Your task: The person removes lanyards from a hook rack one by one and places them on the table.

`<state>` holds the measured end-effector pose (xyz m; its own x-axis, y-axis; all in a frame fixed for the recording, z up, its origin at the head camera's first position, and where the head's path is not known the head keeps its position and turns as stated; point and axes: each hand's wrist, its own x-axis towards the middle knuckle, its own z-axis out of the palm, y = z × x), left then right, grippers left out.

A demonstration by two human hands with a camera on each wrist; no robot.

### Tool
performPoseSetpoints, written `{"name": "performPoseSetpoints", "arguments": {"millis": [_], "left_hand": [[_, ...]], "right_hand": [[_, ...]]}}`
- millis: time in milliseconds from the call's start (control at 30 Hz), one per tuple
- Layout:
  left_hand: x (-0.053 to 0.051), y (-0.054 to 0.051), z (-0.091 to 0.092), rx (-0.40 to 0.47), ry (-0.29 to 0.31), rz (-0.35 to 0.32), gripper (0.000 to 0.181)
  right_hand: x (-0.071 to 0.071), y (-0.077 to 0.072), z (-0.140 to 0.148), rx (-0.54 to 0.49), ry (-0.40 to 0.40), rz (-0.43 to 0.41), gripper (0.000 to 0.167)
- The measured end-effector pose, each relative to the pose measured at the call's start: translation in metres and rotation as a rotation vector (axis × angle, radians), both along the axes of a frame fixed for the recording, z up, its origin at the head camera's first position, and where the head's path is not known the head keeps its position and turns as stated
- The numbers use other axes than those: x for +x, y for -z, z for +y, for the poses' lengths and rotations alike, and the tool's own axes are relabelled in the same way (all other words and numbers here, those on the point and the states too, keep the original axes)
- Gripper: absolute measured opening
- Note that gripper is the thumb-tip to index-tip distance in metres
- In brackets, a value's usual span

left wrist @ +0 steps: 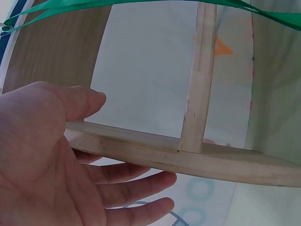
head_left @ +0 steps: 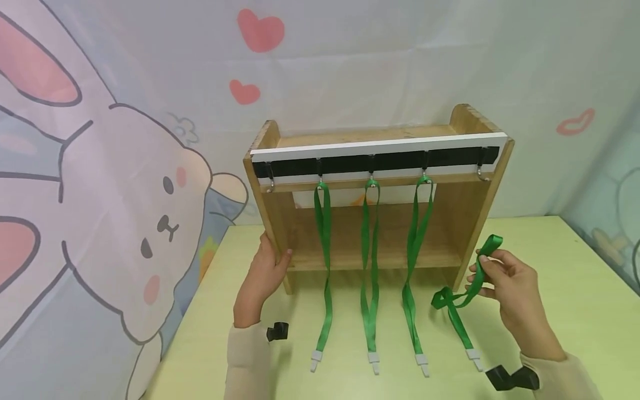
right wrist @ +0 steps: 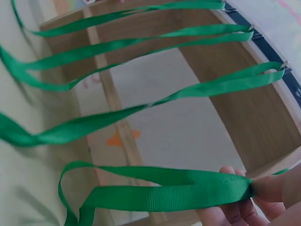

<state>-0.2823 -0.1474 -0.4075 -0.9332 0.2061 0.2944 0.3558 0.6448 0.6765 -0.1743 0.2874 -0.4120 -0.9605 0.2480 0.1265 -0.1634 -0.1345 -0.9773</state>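
A small wooden shelf (head_left: 375,265) stands on the table, with hooks along its top front. My left hand (head_left: 262,273) holds its left side panel (left wrist: 141,145), thumb on the inner side and fingers outside. Three green lanyards (head_left: 324,244) hang from the middle hooks, each with a white clip at its lower end. To the right of the shelf, my right hand (head_left: 512,291) pinches a further green lanyard (head_left: 478,272) between thumb and fingers. That lanyard's loop sticks up above the fingers, and its white clip (head_left: 474,358) dangles below.
The leftmost hook (head_left: 271,186) and the rightmost hook (head_left: 482,173) carry nothing. They sit on a white rail with a black strip (head_left: 345,164). Behind the pale yellow-green table (head_left: 565,250) hangs a cloth backdrop (head_left: 400,83) with a rabbit and hearts.
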Motion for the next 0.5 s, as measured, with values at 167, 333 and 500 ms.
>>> {"name": "performPoseSetpoints", "arguments": {"millis": [167, 333, 500], "left_hand": [[0.002, 0.003, -0.001, 0.001, -0.003, -0.01, 0.073], [0.003, 0.003, -0.002, -0.009, 0.002, -0.016, 0.074], [0.001, 0.002, 0.0, -0.008, 0.006, -0.024, 0.073]], "right_hand": [[0.003, 0.011, 0.005, 0.09, -0.011, -0.041, 0.015], [0.004, 0.025, 0.0, 0.147, -0.034, -0.086, 0.013], [0.004, 0.039, -0.002, 0.191, -0.059, -0.155, 0.016]]}}
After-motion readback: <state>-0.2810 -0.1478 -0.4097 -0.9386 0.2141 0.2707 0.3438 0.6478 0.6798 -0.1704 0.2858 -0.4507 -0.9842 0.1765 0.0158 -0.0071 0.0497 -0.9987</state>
